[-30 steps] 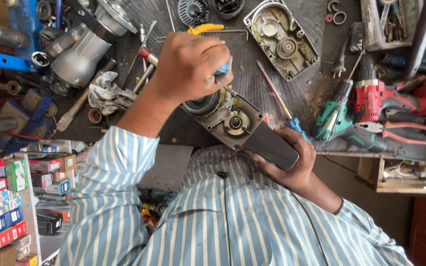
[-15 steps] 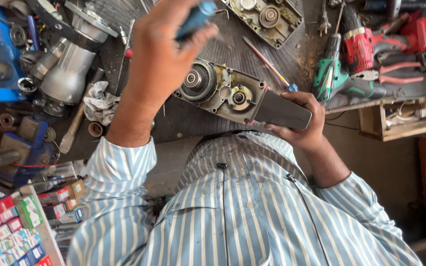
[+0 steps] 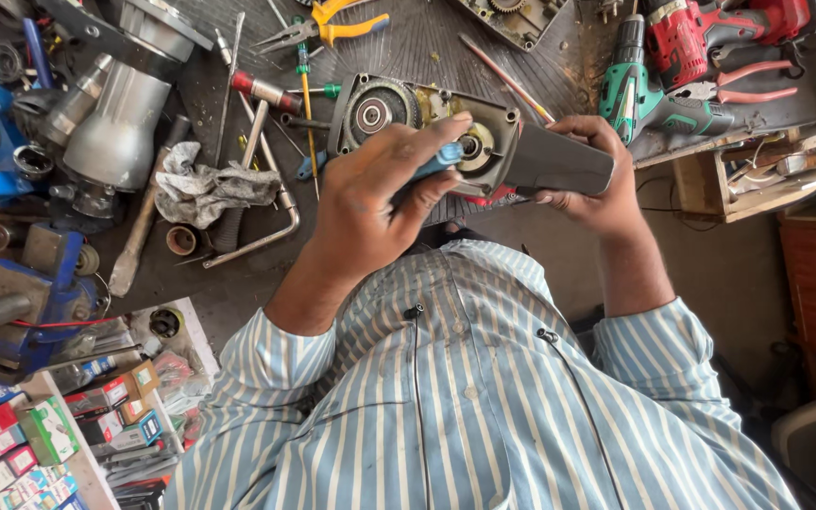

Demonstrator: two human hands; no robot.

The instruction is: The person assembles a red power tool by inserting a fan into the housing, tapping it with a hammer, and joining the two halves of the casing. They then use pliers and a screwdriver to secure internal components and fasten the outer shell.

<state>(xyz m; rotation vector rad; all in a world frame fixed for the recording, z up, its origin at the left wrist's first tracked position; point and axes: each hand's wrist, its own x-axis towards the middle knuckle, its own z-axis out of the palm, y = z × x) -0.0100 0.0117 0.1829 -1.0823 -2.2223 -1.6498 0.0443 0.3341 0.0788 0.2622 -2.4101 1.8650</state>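
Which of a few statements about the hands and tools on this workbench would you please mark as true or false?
1. The left hand presses a blue-handled tool to the opened power tool. True.
2. The right hand grips the green drill. False: it grips the power tool's grey body, and the drill lies on the bench beyond it.
3. The yellow-handled pliers lie untouched on the bench. True.
4. The crumpled rag covers the power tool. False: it lies apart from it, on the left hand's side.
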